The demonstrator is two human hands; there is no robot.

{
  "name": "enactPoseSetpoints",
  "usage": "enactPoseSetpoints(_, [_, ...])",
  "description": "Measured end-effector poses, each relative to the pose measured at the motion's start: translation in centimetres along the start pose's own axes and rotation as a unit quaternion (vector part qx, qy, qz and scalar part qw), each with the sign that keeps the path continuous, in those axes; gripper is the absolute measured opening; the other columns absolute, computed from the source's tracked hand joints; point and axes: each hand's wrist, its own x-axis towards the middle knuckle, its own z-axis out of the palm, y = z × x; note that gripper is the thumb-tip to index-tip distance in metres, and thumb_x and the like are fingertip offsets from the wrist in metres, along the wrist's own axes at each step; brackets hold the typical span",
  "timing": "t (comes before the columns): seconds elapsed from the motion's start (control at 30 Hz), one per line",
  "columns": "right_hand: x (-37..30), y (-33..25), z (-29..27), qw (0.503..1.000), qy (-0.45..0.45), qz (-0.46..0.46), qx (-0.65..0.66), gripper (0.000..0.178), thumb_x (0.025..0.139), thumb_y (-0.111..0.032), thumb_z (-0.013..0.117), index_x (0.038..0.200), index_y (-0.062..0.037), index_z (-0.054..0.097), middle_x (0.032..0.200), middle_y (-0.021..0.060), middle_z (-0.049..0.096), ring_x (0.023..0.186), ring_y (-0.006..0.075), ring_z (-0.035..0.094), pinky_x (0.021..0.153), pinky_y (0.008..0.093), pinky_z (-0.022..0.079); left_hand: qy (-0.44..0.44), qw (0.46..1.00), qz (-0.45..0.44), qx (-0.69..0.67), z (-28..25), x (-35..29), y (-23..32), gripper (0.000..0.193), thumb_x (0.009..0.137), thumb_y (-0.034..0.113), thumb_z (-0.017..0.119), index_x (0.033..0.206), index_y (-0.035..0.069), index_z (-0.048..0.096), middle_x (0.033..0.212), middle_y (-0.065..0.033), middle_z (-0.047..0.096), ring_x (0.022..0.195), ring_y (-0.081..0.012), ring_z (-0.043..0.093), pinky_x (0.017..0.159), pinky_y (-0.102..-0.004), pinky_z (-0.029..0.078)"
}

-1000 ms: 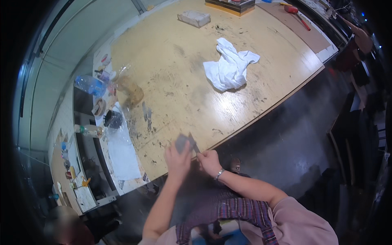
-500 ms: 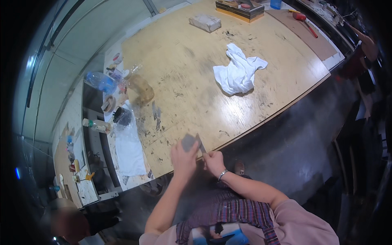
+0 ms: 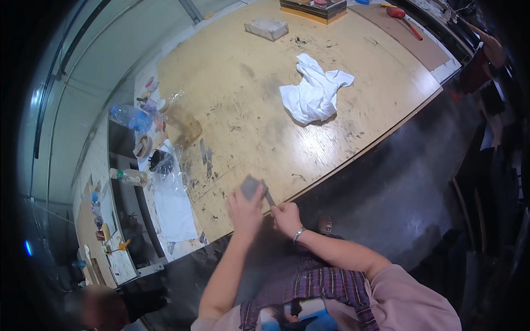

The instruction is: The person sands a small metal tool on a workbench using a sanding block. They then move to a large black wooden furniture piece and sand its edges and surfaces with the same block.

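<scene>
At the table's near edge, my left hand [image 3: 246, 209] is closed on a small grey block [image 3: 250, 186], which may be a sanding pad; its exact kind is unclear. My right hand [image 3: 286, 217] pinches the near end of a thin, dark flat strip [image 3: 269, 197] that points away from me. The block lies against or right beside the strip's far end; whether they touch is hard to tell. Farther off, a crumpled white cloth [image 3: 314, 91] rests on the yellowish, smudged wooden table [image 3: 226, 83].
Along the left side stand a blue-tinted plastic bottle [image 3: 130, 117], a clear bottle [image 3: 130, 176], a black brush-like thing [image 3: 160, 161] and a white sheet [image 3: 172, 212]. A pale block [image 3: 266, 28], a box [image 3: 313, 11] and a red-handled tool [image 3: 396, 12] sit farther back. Another person [image 3: 494, 49] is at far right.
The whole view has shifted slightly, so the table things sit a little farther left and up. Both hands keep their grips, and the block has moved slightly against the strip.
</scene>
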Motion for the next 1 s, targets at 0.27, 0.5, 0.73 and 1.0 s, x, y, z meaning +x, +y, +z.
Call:
enactPoseSetpoints(0.27, [0.0, -0.7, -0.1, 1.000, 0.009, -0.025, -0.007, 0.032, 0.094, -0.016, 0.062, 0.068, 0.0021, 0.063, 0.054, 0.0065, 0.059, 0.043, 0.0139, 0.058, 0.042, 0.0298, 0.048, 0.003, 1.000, 0.011, 0.017, -0.3, -2.3, 0.3, 0.051, 0.082, 0.011, 0.072, 0.131, 0.025, 0.067, 0.138, -0.0280, 0.045, 0.119, -0.0454, 0.045, 0.102, -0.0535, 0.036])
enactPoseSetpoints(0.5, [0.2, -0.4, -0.3, 1.000, 0.024, -0.011, 0.012, 0.032, 0.094, -0.015, 0.063, 0.067, 0.0011, 0.062, 0.052, 0.0053, 0.057, 0.042, 0.0137, 0.057, 0.041, 0.0298, 0.047, 0.005, 1.000, 0.002, 0.004, -1.1, -1.7, 1.4, 0.049, 0.078, 0.011, 0.075, 0.125, 0.025, 0.071, 0.135, -0.0256, 0.049, 0.114, -0.0422, 0.047, 0.097, -0.0514, 0.038])
enactPoseSetpoints(0.73, [-0.2, -0.2, 0.0, 1.000, 0.012, -0.011, 0.005, 0.031, 0.095, -0.013, 0.062, 0.067, 0.0008, 0.061, 0.053, 0.0053, 0.057, 0.042, 0.0129, 0.056, 0.040, 0.0292, 0.047, 0.027, 0.999, -0.007, 0.028, -0.2, 1.3, -0.7, 0.051, 0.077, 0.011, 0.077, 0.126, 0.025, 0.070, 0.134, -0.0239, 0.050, 0.117, -0.0429, 0.047, 0.099, -0.0526, 0.037])
enactPoseSetpoints(1.0, [0.2, -0.1, 0.1, 1.000, 0.011, -0.022, -0.004, 0.031, 0.095, -0.013, 0.062, 0.067, 0.0014, 0.062, 0.053, 0.0054, 0.057, 0.042, 0.0133, 0.056, 0.041, 0.0292, 0.047, 0.028, 0.999, -0.012, 0.025, 0.3, 1.3, 0.0, 0.048, 0.079, 0.013, 0.076, 0.125, 0.027, 0.071, 0.134, -0.0251, 0.050, 0.117, -0.0431, 0.048, 0.101, -0.0524, 0.037])
